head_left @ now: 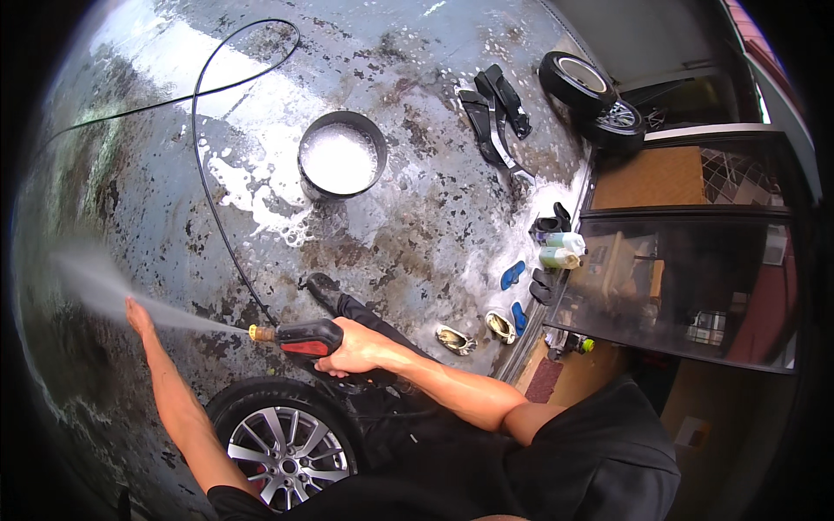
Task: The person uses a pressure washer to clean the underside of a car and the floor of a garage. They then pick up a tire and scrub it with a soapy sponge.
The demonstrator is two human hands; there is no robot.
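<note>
My right hand (354,349) is wrapped round the grip of a black and red pressure washer gun (308,337). From the gun's brass-coloured nozzle a white fan of water (109,291) shoots to the left. My left hand (137,314) is stretched out at the edge of that spray, its fingers extended and holding nothing. A black hose (211,187) runs from near the gun up the floor and loops at the far side. Below the gun, beside my legs, is a car wheel (289,464) with a silver multi-spoke rim and black tyre.
A black bucket (342,156) of foamy water stands on the wet, foam-streaked floor (417,234). Black trim parts (497,117) lie beyond it, near two wheels (582,82). Along the right wall are bottles (560,250), blue slippers (512,276), pale shoes (456,339) and a glass door (673,282).
</note>
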